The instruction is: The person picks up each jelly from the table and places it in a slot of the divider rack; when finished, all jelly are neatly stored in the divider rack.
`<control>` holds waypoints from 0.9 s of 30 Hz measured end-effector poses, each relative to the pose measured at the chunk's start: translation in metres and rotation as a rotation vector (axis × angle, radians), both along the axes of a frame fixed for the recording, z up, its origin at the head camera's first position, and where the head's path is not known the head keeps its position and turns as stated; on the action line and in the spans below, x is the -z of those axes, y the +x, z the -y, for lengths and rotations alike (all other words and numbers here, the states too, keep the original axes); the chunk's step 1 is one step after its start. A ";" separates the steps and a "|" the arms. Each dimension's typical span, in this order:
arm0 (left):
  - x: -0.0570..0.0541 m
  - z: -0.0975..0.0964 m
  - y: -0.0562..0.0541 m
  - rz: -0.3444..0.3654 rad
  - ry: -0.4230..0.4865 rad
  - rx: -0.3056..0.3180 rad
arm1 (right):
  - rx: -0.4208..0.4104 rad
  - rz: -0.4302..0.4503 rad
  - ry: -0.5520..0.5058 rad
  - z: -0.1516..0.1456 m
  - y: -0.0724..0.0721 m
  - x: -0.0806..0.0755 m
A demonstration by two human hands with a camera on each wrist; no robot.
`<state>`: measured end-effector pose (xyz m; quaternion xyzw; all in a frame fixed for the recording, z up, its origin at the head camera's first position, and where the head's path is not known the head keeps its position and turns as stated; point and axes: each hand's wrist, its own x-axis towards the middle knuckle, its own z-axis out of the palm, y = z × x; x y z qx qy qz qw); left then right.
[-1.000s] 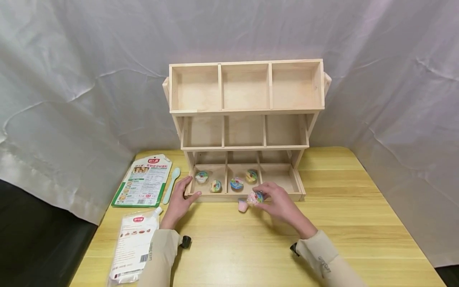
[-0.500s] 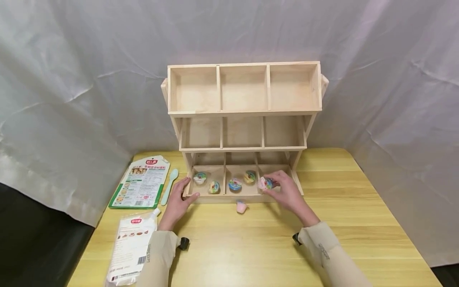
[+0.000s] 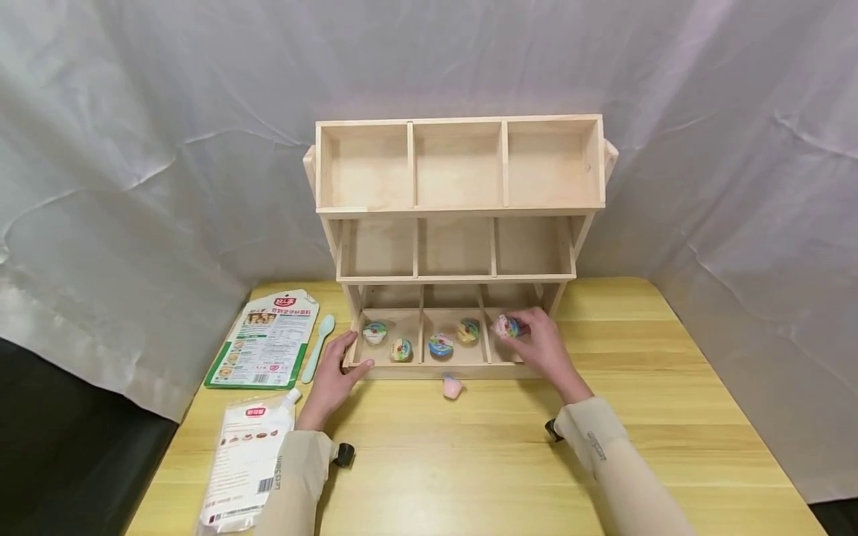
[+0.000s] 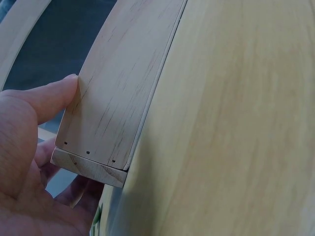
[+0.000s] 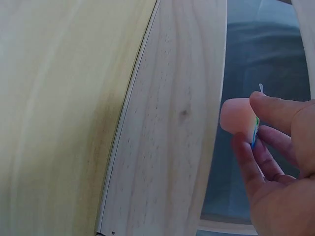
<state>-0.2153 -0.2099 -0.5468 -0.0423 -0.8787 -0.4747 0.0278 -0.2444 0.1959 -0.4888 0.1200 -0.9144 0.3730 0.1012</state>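
Observation:
My right hand (image 3: 543, 346) pinches a small pink jelly cup (image 3: 505, 326) over the bottom-row right compartment of a wooden shelf rack (image 3: 460, 211). In the right wrist view, the jelly cup (image 5: 237, 115) lies sideways between thumb and fingers, lid toward the palm. My left hand (image 3: 333, 376) holds the rack's lower left front corner; in the left wrist view its thumb touches the top edge of the front board (image 4: 113, 93) and its fingers bend around the side. Two jelly cups (image 3: 375, 332) sit in the bottom left compartment, two more (image 3: 440, 345) in the middle one.
Another pink jelly cup (image 3: 452, 386) lies on the table (image 3: 442, 469) before the rack. At left are a green-and-white packet (image 3: 264, 342), a pale green spoon (image 3: 318, 348) and a white spouted pouch (image 3: 246, 461). Grey cloth (image 3: 201, 149) hangs behind.
My right hand has carried the pink jelly cup from before the middle compartment rightward and back, over the right compartment. My left hand stays on the corner.

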 end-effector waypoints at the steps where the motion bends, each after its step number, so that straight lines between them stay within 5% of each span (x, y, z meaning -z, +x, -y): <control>1: 0.000 0.000 0.000 -0.004 -0.003 0.000 | 0.004 -0.003 0.006 0.000 -0.002 0.001; 27: 0.001 -0.001 -0.001 -0.020 0.003 -0.004 | 0.082 0.039 0.040 0.006 -0.029 0.033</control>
